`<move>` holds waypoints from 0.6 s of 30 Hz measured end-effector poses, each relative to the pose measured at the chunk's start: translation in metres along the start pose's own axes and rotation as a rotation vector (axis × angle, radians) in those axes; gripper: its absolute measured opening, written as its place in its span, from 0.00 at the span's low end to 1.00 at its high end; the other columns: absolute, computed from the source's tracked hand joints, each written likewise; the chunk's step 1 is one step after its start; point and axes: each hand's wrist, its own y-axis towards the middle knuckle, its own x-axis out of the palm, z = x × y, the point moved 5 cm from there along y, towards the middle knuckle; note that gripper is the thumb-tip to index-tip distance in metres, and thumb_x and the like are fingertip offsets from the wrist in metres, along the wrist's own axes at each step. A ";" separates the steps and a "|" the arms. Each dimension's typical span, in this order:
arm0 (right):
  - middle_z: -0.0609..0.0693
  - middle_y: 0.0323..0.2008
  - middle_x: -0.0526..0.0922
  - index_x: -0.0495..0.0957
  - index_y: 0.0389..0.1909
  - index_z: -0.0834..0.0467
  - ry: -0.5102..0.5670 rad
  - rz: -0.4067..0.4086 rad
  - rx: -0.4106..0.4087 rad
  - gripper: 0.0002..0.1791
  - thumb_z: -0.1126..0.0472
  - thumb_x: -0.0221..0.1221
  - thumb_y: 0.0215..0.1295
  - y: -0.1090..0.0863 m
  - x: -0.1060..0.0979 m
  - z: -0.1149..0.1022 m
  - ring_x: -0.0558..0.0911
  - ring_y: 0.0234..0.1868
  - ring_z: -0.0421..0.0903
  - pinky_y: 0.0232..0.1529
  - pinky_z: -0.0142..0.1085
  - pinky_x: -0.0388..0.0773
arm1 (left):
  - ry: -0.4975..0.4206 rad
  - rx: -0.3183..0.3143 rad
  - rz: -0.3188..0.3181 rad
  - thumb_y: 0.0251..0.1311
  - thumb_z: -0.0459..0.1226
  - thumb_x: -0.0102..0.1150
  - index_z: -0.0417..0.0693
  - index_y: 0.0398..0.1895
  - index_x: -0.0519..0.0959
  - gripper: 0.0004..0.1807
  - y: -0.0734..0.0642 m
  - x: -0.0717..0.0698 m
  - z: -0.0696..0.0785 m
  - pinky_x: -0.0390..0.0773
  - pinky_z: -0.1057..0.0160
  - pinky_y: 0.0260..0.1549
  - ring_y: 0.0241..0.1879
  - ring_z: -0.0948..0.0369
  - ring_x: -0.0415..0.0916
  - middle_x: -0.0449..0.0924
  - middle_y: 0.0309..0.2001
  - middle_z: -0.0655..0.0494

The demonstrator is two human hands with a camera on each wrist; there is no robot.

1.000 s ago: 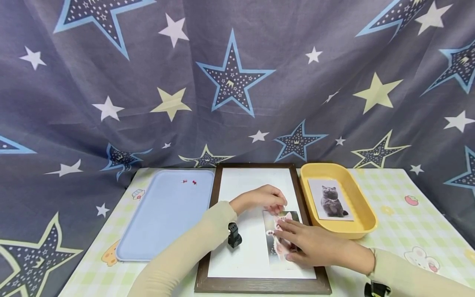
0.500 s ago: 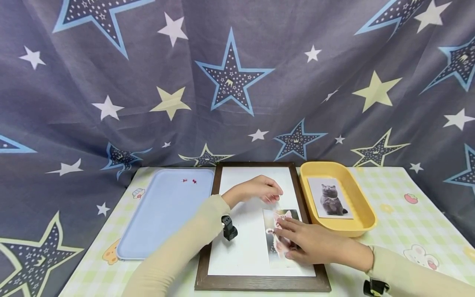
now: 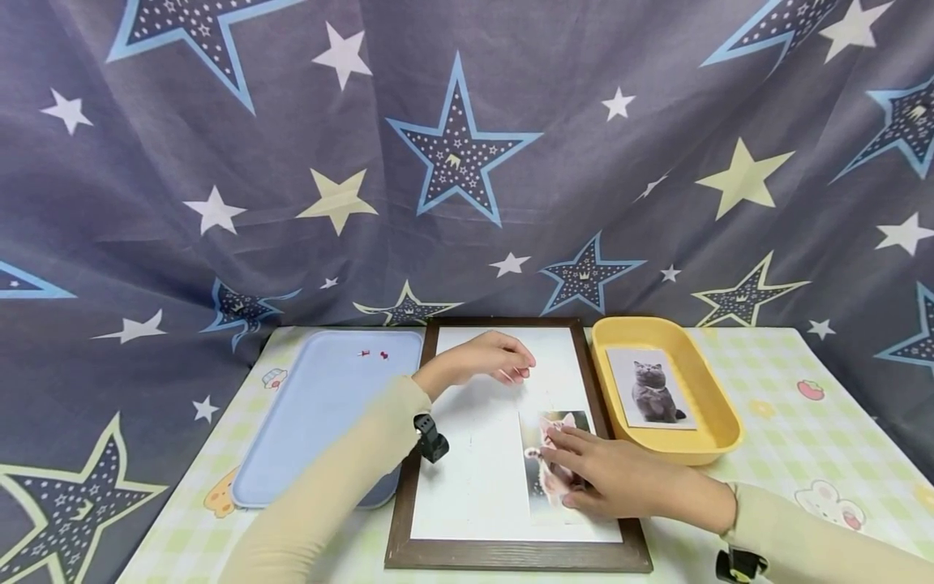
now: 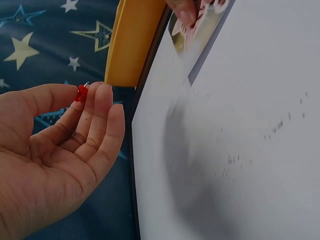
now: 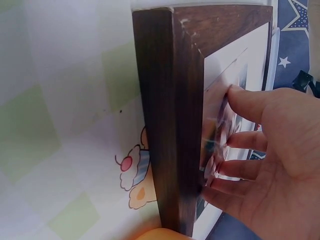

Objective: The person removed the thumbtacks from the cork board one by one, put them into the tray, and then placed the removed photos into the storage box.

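My left hand is over the upper part of a white board in a dark brown wooden frame. It pinches a red push pin between thumb and fingertip, the needle pointing outward in the left wrist view. On the board's lower right lies a photo of a light-coloured kitten. My right hand presses this photo with its fingertips spread, covering part of the picture. Small dark marks dot the white surface.
Left of the frame lies a light blue tray with two red push pins near its far edge. At the right, a yellow basin holds a grey cat photo. A star-patterned curtain hangs behind the checked tablecloth.
My left hand has moved away from the kitten photo's top edge, up and to the left, keeping the push pin. The right hand stays pressed on the photo.
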 end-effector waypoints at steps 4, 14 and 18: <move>0.59 0.74 0.68 0.68 0.74 0.51 0.000 0.005 0.000 0.34 0.43 0.60 0.72 0.000 0.000 0.000 0.70 0.73 0.61 0.60 0.55 0.81 | 0.001 0.009 0.018 0.74 0.38 0.56 0.29 0.56 0.78 0.19 -0.005 -0.009 -0.002 0.86 0.59 0.50 0.39 0.62 0.83 0.85 0.41 0.49; 0.59 0.75 0.67 0.68 0.74 0.52 0.015 0.000 0.004 0.34 0.43 0.60 0.72 0.001 0.000 0.000 0.70 0.73 0.61 0.62 0.55 0.80 | -0.017 -0.029 0.087 0.73 0.37 0.57 0.32 0.57 0.80 0.18 -0.015 -0.032 -0.012 0.82 0.48 0.59 0.42 0.59 0.84 0.84 0.51 0.37; 0.59 0.75 0.67 0.68 0.74 0.52 0.027 -0.007 0.017 0.34 0.44 0.60 0.72 0.000 0.001 0.001 0.69 0.74 0.61 0.62 0.56 0.79 | -0.015 -0.029 0.102 0.73 0.38 0.57 0.33 0.58 0.80 0.18 -0.019 -0.040 -0.016 0.81 0.48 0.60 0.45 0.56 0.84 0.81 0.54 0.33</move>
